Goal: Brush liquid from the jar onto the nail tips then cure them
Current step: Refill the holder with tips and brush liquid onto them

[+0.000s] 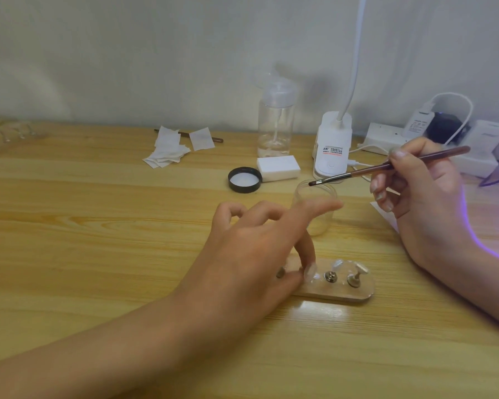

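Note:
A small clear jar (319,197) stands open at mid-table, partly behind my left hand. My right hand (424,197) grips a brown-handled brush (386,167), its dark tip hovering just over the jar's rim. My left hand (260,243) reaches across the near table with fingers spread; its thumb and forefinger rest at a clear nail tip (310,270) on the wooden holder strip (355,292). Two more metal stands with nail tips (357,272) rise from the strip to the right. The left end of the strip is hidden by my hand.
The jar's black lid (245,180) lies upturned beside a white block (277,167). Behind stand a clear pump bottle (275,122), a white clip lamp (332,145), a power strip with plugs (386,136), and paper wipes (170,148). Purple light glows at the right edge.

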`<state>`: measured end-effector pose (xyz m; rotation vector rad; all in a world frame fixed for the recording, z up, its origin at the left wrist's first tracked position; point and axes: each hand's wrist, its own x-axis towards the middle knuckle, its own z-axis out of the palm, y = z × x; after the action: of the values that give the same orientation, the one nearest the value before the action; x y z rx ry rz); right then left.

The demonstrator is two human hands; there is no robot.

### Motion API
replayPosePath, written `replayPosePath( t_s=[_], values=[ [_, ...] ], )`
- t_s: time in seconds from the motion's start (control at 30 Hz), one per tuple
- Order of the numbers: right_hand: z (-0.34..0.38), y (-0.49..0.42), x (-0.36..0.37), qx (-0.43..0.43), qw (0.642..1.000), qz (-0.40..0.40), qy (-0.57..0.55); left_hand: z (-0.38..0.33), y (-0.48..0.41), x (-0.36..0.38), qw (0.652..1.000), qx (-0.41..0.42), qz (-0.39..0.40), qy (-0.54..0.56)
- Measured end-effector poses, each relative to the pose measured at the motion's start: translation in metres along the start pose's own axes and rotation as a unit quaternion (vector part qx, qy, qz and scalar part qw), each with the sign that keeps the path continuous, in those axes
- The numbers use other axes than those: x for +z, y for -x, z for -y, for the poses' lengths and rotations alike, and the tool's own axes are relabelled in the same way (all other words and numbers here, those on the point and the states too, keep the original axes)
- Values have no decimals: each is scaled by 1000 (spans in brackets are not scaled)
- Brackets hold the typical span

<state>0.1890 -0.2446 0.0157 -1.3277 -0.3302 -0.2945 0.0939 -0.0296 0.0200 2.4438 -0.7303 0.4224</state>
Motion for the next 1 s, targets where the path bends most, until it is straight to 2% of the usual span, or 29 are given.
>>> replayPosePath(
  t_s=[0.07, 0.13, 0.27, 0.43, 0.73, 1.0],
  values=[
    [0, 0, -1, 1, 1000, -2, 1, -1, 1, 1, 998, 43, -23, -38],
    [0, 0, -2, 3, 1000, -5, -3, -3, 2, -1, 996, 69, -48, -16],
    [0, 0, -3, 11, 1000, -5, -8, -7, 0, -21, 982, 47, -84, 163],
    [-1, -2, -4, 18, 1000, -7, -16, 17, -23, -38, 938, 10, -115, 325],
    [-1, -1, -5, 17, 999, -12, -29, 54, -64, -12, 912, -78, -110, 387],
    [-2, -3, -5, 35, 998, -19, -40, 69, -56, 7, 916, -92, -124, 369]
  ],
)
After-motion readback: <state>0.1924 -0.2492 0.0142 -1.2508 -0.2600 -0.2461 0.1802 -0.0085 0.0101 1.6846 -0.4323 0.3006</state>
